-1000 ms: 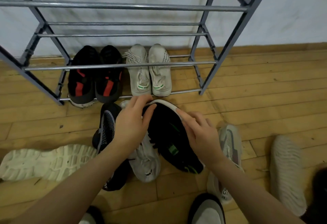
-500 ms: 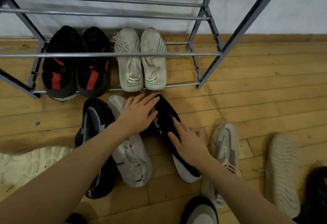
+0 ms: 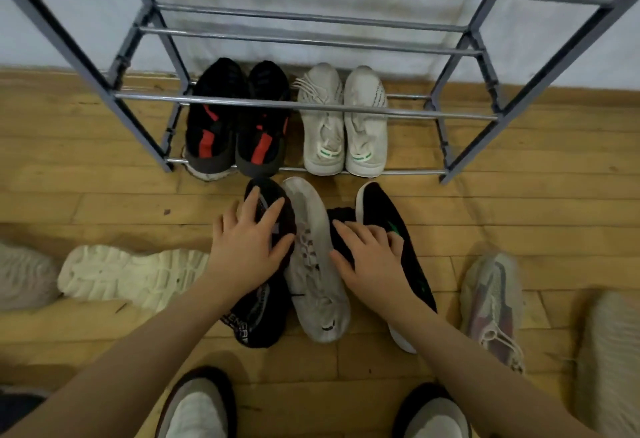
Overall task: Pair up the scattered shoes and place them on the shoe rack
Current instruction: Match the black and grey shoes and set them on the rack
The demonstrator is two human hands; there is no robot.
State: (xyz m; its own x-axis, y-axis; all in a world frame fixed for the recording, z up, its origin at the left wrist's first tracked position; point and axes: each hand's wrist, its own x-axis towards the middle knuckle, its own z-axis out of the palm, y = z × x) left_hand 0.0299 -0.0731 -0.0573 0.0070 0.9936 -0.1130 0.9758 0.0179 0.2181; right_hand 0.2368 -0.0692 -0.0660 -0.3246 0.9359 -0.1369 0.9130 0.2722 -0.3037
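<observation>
A grey metal shoe rack (image 3: 311, 106) stands against the wall. Its bottom tier holds a black-and-red pair (image 3: 235, 126) and a white pair (image 3: 343, 126). In front of it three single shoes lie side by side on the floor. My left hand (image 3: 249, 247) lies with fingers spread on the black shoe with a grey pattern (image 3: 256, 316). A worn white shoe (image 3: 318, 292) sits in the middle. My right hand (image 3: 374, 257) grips the collar of the black shoe with green marks (image 3: 388, 212).
More single shoes lie around on the wooden floor: a cream one sole-up (image 3: 128, 275) and a beige one (image 3: 20, 278) at left, a grey-pink one (image 3: 491, 299) and a beige one sole-up (image 3: 609, 361) at right. My two feet (image 3: 197, 410) are at the bottom edge.
The black shoe with green marks has come down to the floor, right of the white shoe. My left hand left it and moved left onto the grey-patterned black shoe.
</observation>
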